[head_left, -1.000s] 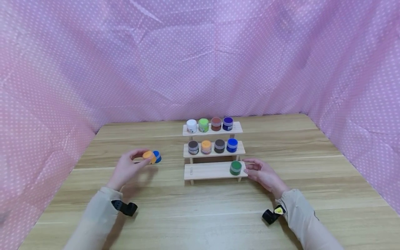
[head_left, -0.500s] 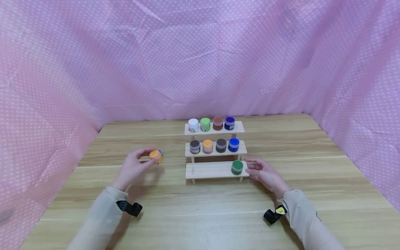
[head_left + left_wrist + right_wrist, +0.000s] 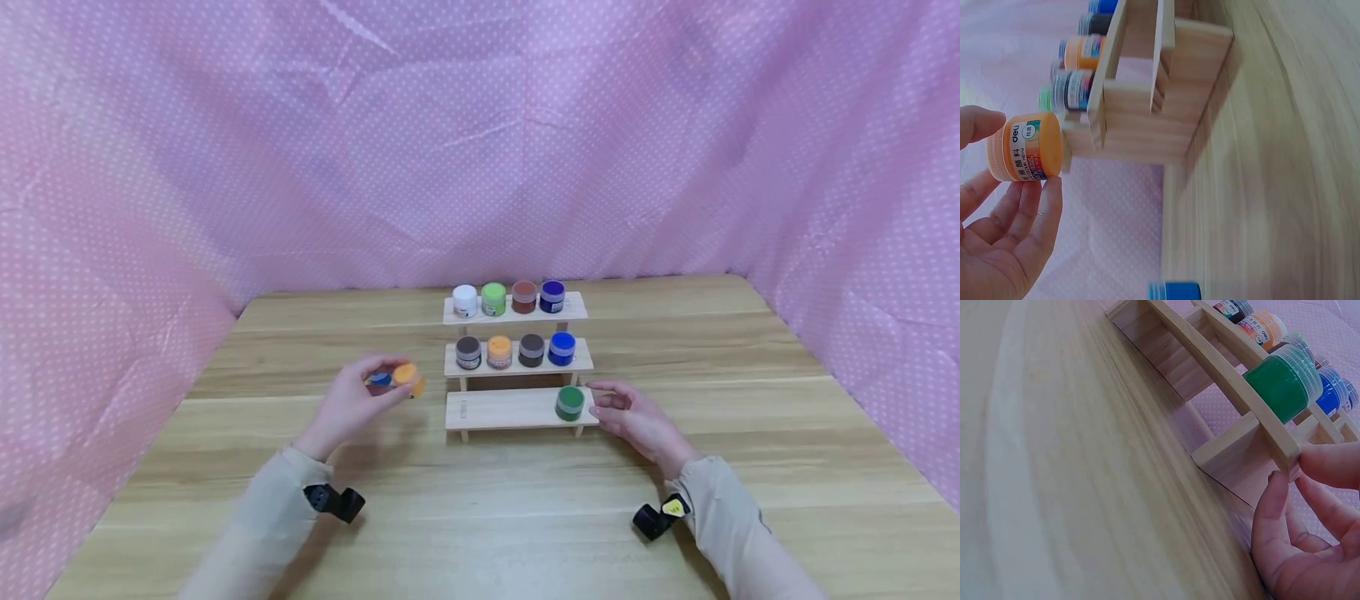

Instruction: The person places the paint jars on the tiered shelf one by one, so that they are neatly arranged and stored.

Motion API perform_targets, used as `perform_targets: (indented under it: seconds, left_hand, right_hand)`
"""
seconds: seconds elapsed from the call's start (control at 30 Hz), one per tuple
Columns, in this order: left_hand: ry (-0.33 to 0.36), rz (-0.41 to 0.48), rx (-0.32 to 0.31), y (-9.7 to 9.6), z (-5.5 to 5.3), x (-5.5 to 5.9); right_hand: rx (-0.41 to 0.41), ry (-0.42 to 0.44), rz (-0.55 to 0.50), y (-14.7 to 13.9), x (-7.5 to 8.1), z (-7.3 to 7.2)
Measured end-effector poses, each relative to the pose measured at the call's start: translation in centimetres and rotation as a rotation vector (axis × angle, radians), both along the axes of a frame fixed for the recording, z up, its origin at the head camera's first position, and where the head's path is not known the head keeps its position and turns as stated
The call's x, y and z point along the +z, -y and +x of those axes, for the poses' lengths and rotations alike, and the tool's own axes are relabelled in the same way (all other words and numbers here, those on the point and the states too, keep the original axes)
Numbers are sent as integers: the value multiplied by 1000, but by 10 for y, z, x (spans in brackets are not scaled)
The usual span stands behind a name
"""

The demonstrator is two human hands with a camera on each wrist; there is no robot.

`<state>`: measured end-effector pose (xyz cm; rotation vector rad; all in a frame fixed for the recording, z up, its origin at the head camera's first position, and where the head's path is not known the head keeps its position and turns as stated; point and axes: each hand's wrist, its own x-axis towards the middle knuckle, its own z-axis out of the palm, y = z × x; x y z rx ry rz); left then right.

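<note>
In the head view my left hand [image 3: 347,410] holds a small orange paint jar [image 3: 408,380] above the table, left of a three-step wooden display stand [image 3: 498,409]. The left wrist view shows the labelled orange jar [image 3: 1041,147] between thumb and fingers. Partly hidden behind the left hand, a blue jar [image 3: 380,379] stands on the table. My right hand [image 3: 637,423] pinches the right end of the stand's lowest step, thumb and fingertip at the board's corner in the right wrist view. Close by on that step sits a green jar [image 3: 570,403].
On the middle step stand dark brown [image 3: 468,352], orange [image 3: 499,352], dark [image 3: 531,350] and blue [image 3: 562,348] jars. The top step bears white [image 3: 465,301], light green [image 3: 493,298], red-brown [image 3: 524,296] and navy [image 3: 552,296] jars. Behind the wooden table [image 3: 480,517] hangs pink dotted cloth [image 3: 480,167].
My left hand has carried the orange jar rightward toward the stand, past the blue jar on the table. The right hand has kept its place at the lowest step's end.
</note>
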<state>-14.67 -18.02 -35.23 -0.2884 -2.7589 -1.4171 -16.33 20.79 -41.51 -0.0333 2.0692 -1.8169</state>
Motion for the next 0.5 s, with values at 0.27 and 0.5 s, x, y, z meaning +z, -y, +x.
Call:
perform_targets:
  seconds: [0.27, 0.5]
  left_hand:
    - [-26, 54, -60, -25, -5, -1]
    - [-14, 78, -102, -47, -6, -1]
  right_hand:
    - [-5, -9, 5, -1, -1, -2]
    - [-4, -3, 0, -1, -2, -2]
